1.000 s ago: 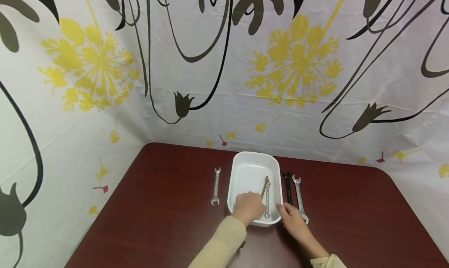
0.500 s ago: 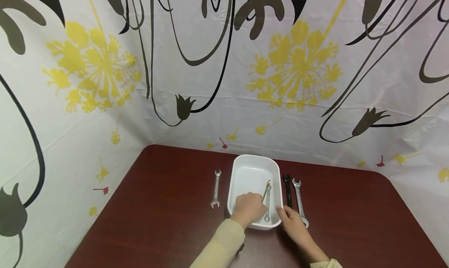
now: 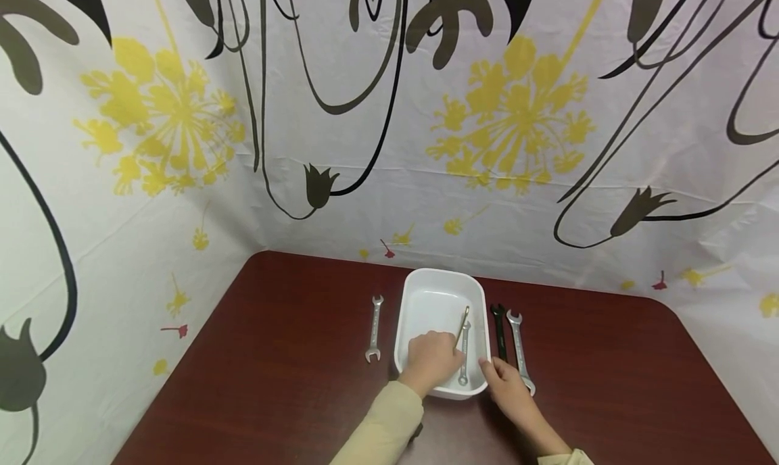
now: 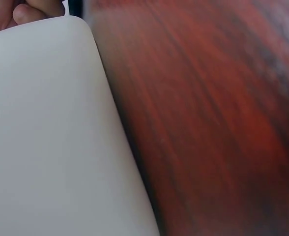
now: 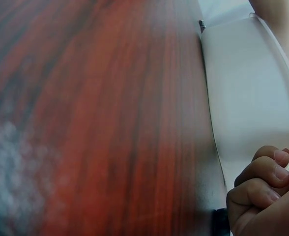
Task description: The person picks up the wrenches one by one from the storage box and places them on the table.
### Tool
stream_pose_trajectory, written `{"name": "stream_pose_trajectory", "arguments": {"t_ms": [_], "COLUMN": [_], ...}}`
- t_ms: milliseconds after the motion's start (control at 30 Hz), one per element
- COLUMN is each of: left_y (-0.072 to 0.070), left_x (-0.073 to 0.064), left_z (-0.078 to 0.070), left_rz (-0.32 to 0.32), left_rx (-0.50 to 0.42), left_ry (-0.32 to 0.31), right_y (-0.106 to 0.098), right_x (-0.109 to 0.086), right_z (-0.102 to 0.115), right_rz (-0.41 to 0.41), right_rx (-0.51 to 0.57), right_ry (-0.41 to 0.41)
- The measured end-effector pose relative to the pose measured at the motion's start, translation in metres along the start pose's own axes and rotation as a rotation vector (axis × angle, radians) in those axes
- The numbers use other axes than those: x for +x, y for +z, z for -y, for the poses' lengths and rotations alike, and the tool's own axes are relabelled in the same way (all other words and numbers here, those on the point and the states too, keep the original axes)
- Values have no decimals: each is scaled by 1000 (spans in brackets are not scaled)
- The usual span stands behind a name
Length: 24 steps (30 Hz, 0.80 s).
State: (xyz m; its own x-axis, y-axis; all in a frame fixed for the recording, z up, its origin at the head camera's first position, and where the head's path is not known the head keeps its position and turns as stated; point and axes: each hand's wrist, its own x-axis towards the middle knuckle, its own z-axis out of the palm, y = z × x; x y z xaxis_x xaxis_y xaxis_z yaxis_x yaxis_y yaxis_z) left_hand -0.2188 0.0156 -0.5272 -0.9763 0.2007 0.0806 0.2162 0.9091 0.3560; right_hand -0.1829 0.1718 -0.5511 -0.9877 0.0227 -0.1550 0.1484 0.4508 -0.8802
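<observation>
Left hand (image 3: 433, 358) was down inside a white, rounded-rectangular tray (image 3: 433, 306), grip clamped on a slim gold-coloured metal tool (image 3: 462, 326). Tool was tilted, far end sticking out past the hand, near end hidden. Slim silver metal wrench (image 3: 465, 347) also lay in the tray, just beside the tool; couldn't tell if they touched. Right hand (image 3: 511, 387) had its grip clamped on the tray's right rim toward the near corner, fingers curled at the outer wall. Tray sat on a dark red wood-grain counter (image 3: 280, 370). Left of it, apart: silver double open-ended wrench (image 3: 374, 326). Right of it: black metal wrench (image 3: 500, 333), then a thicker silver metal wrench (image 3: 520, 350), near ends by the right hand. Behind: white printed fabric (image 3: 389, 208). Cream sleeves (image 3: 389, 411) covered both arms.
</observation>
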Motion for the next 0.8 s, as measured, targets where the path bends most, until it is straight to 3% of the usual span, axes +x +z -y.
{"name": "stream_pose_trajectory", "arguments": {"t_ms": [400,800], "left_y": [-13,-50], "left_x": [3,4], "left_z": [4,14], "left_rz": [-134,-254], "left_rx": [-129,-173], "left_ry": [-3,-46], "right_y": [0,1], "right_x": [1,1], "right_z": [0,0], "right_rz": [-1,-2], "right_rx": [-15,-38], "right_ry": [-4,10]}}
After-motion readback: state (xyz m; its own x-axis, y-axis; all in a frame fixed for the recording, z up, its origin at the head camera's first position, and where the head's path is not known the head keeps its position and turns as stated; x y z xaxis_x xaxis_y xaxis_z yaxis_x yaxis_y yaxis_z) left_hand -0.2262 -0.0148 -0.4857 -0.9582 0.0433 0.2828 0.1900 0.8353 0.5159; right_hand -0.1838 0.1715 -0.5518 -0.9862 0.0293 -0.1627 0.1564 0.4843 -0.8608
